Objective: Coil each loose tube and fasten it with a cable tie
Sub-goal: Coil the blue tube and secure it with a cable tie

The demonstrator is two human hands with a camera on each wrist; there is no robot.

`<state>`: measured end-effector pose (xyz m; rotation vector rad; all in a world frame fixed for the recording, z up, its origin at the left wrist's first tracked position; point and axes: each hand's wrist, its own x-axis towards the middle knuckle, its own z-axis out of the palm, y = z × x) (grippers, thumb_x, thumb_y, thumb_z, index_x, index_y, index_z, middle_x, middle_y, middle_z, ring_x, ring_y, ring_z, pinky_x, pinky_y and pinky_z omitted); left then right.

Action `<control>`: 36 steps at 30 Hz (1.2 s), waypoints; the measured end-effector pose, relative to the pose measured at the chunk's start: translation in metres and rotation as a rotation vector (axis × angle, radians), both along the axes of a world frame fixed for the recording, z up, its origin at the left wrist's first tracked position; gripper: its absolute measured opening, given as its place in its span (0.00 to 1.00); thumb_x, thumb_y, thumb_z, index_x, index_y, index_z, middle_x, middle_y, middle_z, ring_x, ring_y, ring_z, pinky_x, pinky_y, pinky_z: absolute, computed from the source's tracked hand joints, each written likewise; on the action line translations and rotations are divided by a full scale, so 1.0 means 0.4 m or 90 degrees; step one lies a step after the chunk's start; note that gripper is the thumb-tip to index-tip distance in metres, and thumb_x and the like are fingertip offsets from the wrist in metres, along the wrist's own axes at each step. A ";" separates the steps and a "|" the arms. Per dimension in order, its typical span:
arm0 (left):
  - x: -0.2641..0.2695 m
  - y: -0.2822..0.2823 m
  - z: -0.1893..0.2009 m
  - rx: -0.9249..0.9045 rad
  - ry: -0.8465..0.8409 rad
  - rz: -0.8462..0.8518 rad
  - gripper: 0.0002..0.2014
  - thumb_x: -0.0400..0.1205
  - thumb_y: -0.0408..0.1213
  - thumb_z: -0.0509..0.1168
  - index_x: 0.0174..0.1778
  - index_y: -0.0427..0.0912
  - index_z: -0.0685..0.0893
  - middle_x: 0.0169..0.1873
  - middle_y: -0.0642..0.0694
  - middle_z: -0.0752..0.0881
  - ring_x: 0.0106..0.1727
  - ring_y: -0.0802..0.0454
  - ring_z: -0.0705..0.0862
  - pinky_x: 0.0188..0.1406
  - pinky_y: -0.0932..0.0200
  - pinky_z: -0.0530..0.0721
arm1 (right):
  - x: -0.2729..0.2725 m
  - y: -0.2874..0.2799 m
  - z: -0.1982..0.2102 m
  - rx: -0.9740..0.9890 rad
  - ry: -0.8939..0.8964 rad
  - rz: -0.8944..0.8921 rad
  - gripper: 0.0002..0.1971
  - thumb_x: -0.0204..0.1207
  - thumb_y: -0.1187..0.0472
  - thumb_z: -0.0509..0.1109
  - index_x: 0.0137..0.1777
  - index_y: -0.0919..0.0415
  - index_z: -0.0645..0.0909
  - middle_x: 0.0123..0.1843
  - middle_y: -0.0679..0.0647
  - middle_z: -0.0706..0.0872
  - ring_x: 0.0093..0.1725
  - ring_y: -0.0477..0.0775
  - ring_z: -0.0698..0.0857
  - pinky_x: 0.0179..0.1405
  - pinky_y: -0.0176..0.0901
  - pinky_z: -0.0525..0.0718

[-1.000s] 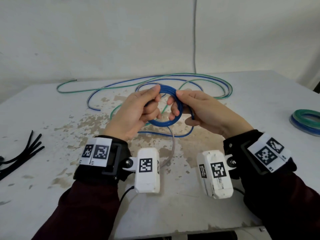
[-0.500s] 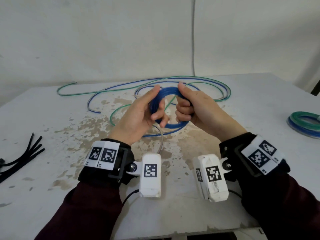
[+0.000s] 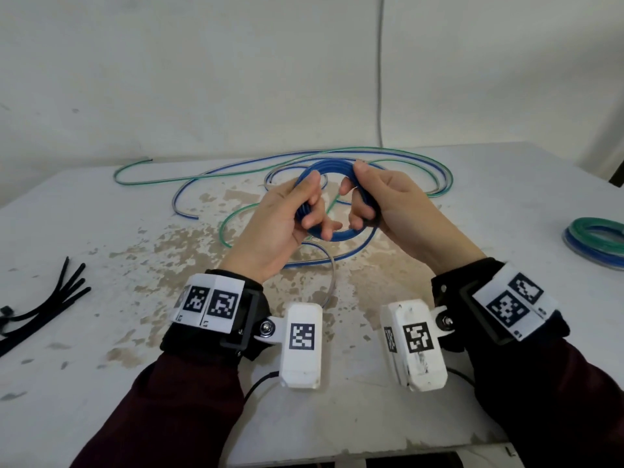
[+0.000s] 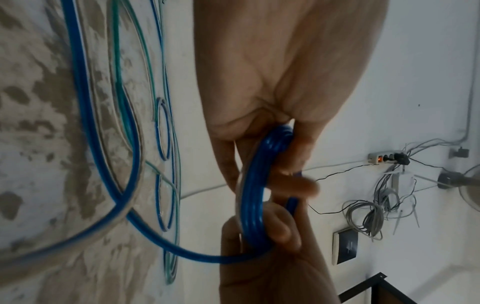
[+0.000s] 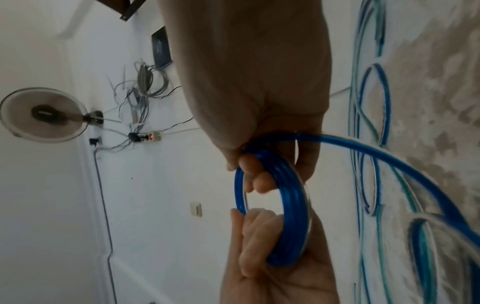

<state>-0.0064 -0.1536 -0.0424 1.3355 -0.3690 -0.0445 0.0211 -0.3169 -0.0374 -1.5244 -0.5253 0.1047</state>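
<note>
A blue tube coil of several turns is held upright above the table between both hands. My left hand grips its left side, fingers curled through the ring. My right hand grips its right side, thumb on top. A loose blue tail runs from the coil down onto the table. A green tube and more blue tube lie in loose loops behind the hands. Black cable ties lie at the left edge.
A finished green and blue coil lies at the table's right edge. The white table is stained brown in the middle. A wall stands close behind it, with a thin cable running down.
Both hands have turned the blue coil and lifted it a little higher and farther from me. The loose tail on the table has been drawn in, shorter than before.
</note>
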 end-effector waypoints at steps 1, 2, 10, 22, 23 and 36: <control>0.000 0.001 0.000 -0.002 -0.002 0.013 0.16 0.87 0.43 0.53 0.33 0.41 0.67 0.18 0.51 0.65 0.20 0.52 0.72 0.45 0.51 0.85 | -0.001 0.004 -0.002 -0.017 -0.025 -0.022 0.19 0.88 0.54 0.52 0.42 0.62 0.78 0.21 0.48 0.75 0.24 0.49 0.79 0.30 0.36 0.80; 0.000 0.002 0.000 -0.003 -0.001 0.023 0.16 0.87 0.43 0.53 0.33 0.42 0.66 0.19 0.51 0.63 0.19 0.53 0.69 0.41 0.56 0.84 | -0.003 0.007 -0.004 -0.027 -0.044 -0.039 0.18 0.88 0.55 0.53 0.43 0.62 0.78 0.22 0.49 0.79 0.25 0.49 0.82 0.30 0.37 0.82; -0.004 -0.012 0.006 -0.036 -0.035 0.047 0.18 0.89 0.43 0.49 0.32 0.43 0.64 0.19 0.53 0.59 0.18 0.57 0.59 0.30 0.63 0.76 | -0.003 0.002 -0.004 0.088 0.063 0.085 0.21 0.88 0.52 0.48 0.43 0.62 0.76 0.23 0.49 0.73 0.29 0.51 0.81 0.50 0.50 0.78; -0.005 0.019 0.015 -0.005 0.063 -0.097 0.19 0.81 0.49 0.54 0.27 0.43 0.71 0.15 0.48 0.70 0.20 0.48 0.78 0.43 0.56 0.85 | -0.013 -0.014 0.007 0.014 0.033 0.157 0.15 0.88 0.59 0.50 0.41 0.60 0.70 0.23 0.44 0.62 0.23 0.47 0.67 0.38 0.41 0.73; -0.007 0.018 0.014 0.027 0.056 -0.112 0.17 0.81 0.48 0.54 0.30 0.42 0.70 0.15 0.49 0.70 0.20 0.48 0.78 0.45 0.57 0.86 | -0.015 -0.020 0.009 -0.004 0.039 0.166 0.14 0.88 0.59 0.51 0.41 0.60 0.70 0.23 0.44 0.61 0.22 0.47 0.65 0.37 0.42 0.73; -0.008 0.003 0.013 -0.019 0.027 -0.099 0.19 0.87 0.45 0.48 0.30 0.42 0.67 0.16 0.51 0.65 0.21 0.50 0.73 0.50 0.50 0.75 | -0.011 -0.002 0.018 0.109 0.120 0.145 0.21 0.88 0.55 0.47 0.37 0.62 0.73 0.18 0.44 0.57 0.17 0.45 0.58 0.29 0.38 0.75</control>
